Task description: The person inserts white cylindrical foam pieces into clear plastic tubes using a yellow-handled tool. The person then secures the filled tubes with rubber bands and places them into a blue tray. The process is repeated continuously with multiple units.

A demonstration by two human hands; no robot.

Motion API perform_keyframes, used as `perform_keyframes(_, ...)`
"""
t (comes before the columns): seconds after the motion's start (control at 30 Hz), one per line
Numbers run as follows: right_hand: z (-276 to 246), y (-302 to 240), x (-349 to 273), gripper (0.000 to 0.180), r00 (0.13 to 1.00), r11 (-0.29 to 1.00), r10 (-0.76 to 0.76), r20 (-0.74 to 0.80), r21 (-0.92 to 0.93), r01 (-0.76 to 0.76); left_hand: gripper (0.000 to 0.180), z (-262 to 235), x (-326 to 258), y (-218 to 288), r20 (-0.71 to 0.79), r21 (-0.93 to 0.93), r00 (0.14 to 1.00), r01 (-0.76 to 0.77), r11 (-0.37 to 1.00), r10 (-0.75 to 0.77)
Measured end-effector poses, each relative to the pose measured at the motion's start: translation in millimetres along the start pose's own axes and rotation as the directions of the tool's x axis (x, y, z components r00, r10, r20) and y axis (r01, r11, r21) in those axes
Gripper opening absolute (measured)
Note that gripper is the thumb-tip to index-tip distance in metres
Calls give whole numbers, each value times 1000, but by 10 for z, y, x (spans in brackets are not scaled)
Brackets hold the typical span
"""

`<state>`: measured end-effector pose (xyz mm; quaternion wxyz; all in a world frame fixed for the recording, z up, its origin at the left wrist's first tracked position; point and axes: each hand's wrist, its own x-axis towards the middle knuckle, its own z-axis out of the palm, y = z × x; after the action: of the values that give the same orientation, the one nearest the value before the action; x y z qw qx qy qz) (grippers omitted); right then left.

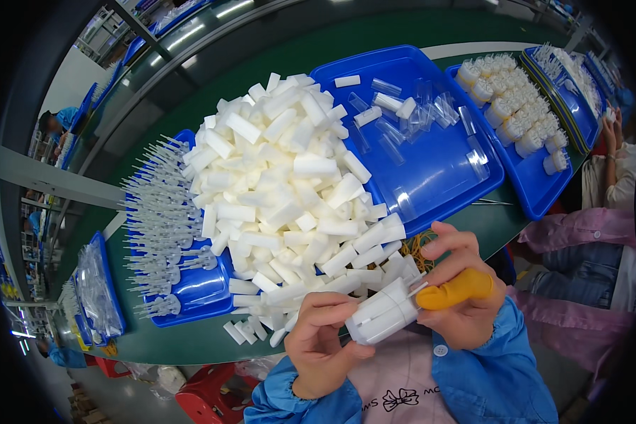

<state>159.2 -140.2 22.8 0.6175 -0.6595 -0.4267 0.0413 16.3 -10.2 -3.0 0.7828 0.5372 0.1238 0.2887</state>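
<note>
My left hand (325, 346) pinches one end of a bundle of white tubes (383, 311) in front of my chest. A thin band seems to run round the bundle's middle. My right hand (466, 290) holds the other end, where a thin white stem sticks out. A yellow finger cot (456, 288) covers one of its fingers and touches the bundle's end. Just beyond my hands lies a big heap of white foam cylinders (283, 177). Tan rubber bands (420, 249) lie beside it, partly hidden by my right hand.
Left of the heap, a blue tray (205, 291) carries many clear stemmed plastic parts. Behind it on the right, another blue tray (431, 191) holds clear tubes and a few foam pieces. Farther right stands a tray (537, 194) of bundles. A co-worker's pink sleeve (572, 230) is at the right.
</note>
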Motion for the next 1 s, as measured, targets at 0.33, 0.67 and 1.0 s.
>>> perform_keyframes(0.33,-122,109,526,20,940,958,156,302,187,-219,49,-129,38,-23,-85,-53,996,-20,998,16)
perform_keyframes(0.67,-415,1406,1321,23,974,667,140,176,-744,39,46,-215,-8,57,-153,-118,988,-20,993,2)
perform_keyframes(1.0,-347,1156,668,23,951,723,-5,308,-656,216,44,-216,-8,36,-163,-93,987,-8,996,-7)
